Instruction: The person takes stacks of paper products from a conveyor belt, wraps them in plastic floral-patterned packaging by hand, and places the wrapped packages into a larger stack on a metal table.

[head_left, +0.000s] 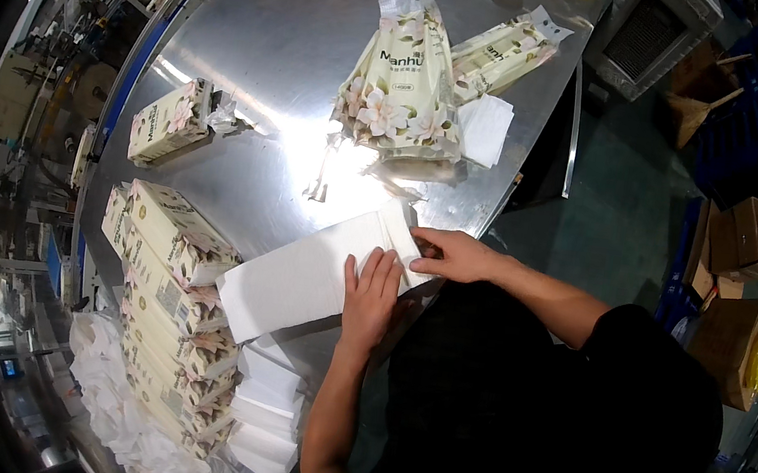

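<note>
A long stack of white folded paper tissues (pixel 293 273) lies at a slant near the front edge of the metal table. My left hand (pixel 371 298) rests on its top, fingers stretched out flat. At the stack's right end, my right hand (pixel 455 254) has its thumb and index finger closed on the layers there; its other fingers are mostly hidden. Left of the stack, several floral tissue packs (pixel 165 299) are piled in a row. Beside them, near my left forearm, are loose white tissue bundles (pixel 265 408).
A large floral bag (pixel 406 87) and a smaller pack (pixel 508 54) lie at the far right of the metal table (pixel 263 30). One pack (pixel 169 123) sits alone at left. Crumpled clear plastic (pixel 122 408) is at lower left. Cardboard boxes (pixel 744 239) stand at right.
</note>
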A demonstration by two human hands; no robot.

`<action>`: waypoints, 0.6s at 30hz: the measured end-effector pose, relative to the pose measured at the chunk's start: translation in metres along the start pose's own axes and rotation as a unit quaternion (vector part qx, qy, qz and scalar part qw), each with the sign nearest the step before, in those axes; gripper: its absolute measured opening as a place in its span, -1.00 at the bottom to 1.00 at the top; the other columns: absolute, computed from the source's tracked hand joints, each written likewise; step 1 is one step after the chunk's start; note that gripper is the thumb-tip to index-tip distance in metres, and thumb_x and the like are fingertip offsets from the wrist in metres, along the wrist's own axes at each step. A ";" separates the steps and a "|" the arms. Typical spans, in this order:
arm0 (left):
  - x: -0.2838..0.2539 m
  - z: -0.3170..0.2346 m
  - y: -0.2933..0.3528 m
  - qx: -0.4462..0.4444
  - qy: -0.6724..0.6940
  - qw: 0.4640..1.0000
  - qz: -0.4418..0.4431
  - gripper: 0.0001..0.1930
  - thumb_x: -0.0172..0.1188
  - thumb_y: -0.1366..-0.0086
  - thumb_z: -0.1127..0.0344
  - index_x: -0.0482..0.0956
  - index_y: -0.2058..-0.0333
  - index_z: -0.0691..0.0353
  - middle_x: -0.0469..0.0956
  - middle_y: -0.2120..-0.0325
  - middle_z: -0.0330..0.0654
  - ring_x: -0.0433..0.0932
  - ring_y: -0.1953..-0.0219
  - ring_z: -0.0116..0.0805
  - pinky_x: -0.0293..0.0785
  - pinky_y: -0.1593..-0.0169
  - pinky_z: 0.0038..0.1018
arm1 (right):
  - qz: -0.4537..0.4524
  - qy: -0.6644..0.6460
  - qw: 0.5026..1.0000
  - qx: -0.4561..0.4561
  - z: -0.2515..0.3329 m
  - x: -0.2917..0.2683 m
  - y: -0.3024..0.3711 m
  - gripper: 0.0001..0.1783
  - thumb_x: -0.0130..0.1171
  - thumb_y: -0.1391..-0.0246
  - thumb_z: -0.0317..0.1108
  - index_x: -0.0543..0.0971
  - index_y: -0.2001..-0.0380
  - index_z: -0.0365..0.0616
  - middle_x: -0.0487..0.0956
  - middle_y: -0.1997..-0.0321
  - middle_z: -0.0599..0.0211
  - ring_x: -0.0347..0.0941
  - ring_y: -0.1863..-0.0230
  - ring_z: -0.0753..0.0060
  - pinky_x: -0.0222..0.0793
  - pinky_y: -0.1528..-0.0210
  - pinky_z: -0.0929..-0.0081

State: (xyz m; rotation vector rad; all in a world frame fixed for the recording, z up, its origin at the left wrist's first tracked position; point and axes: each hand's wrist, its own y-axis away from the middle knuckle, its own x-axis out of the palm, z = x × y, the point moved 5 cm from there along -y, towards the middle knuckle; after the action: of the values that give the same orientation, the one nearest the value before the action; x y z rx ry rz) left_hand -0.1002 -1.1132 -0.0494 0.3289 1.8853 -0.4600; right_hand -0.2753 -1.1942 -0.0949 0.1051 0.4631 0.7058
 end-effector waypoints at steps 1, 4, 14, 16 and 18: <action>0.001 0.000 -0.001 0.002 0.002 1.000 -0.001 -0.23 0.53 0.03 0.17 0.46 -0.18 0.23 0.42 -0.25 -0.04 0.32 -0.35 0.01 0.02 -0.43 0.19 | -0.003 -0.033 0.999 -0.009 -0.012 0.000 -0.001 -0.14 0.29 -0.23 0.08 0.26 -0.40 -0.22 0.61 -0.01 -0.04 0.65 0.14 0.18 0.51 0.03 0.36; 0.000 0.000 -0.004 0.008 -0.014 1.000 -0.012 -0.16 0.54 0.05 0.12 0.43 -0.22 0.26 0.42 -0.24 -0.01 0.32 -0.35 0.00 0.04 -0.42 0.18 | -0.047 -0.072 0.996 -0.039 -0.022 -0.013 -0.026 -0.10 0.31 -0.24 -0.03 0.14 -0.48 -0.14 0.60 0.00 0.02 0.61 0.17 0.28 0.51 0.04 0.39; 0.004 0.003 -0.009 -0.025 -0.034 0.999 -0.020 -0.04 0.51 0.02 0.04 0.34 -0.35 0.25 0.34 -0.36 0.00 0.28 -0.41 -0.01 0.06 -0.44 0.06 | 0.108 -0.127 0.980 0.107 0.005 -0.018 -0.062 -0.17 0.28 -0.25 -0.11 0.14 -0.44 -0.08 0.57 0.22 0.08 0.63 0.39 0.32 0.65 0.44 0.37; 0.005 0.002 -0.011 -0.027 -0.039 0.999 -0.022 -0.03 0.52 0.02 0.06 0.33 -0.36 0.24 0.35 -0.36 -0.03 0.28 -0.42 -0.03 0.06 -0.44 0.04 | 0.096 -0.135 0.981 0.102 0.003 -0.017 -0.060 -0.16 0.28 -0.23 -0.11 0.13 -0.42 -0.14 0.60 0.23 -0.01 0.65 0.42 0.26 0.68 0.46 0.31; 0.003 0.002 -0.009 -0.031 -0.040 0.999 -0.006 -0.03 0.50 0.01 0.11 0.30 -0.38 0.23 0.34 -0.37 -0.05 0.26 -0.43 -0.03 0.03 -0.46 0.05 | 0.107 -0.129 0.980 0.109 0.004 -0.016 -0.058 -0.17 0.28 -0.23 -0.10 0.14 -0.41 -0.15 0.59 0.21 -0.02 0.65 0.40 0.25 0.68 0.46 0.31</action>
State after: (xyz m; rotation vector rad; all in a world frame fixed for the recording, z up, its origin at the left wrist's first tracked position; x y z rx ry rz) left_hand -0.1039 -1.1225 -0.0515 0.2561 1.8203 -0.4162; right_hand -0.2492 -1.2489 -0.0996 0.4537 0.2812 0.8373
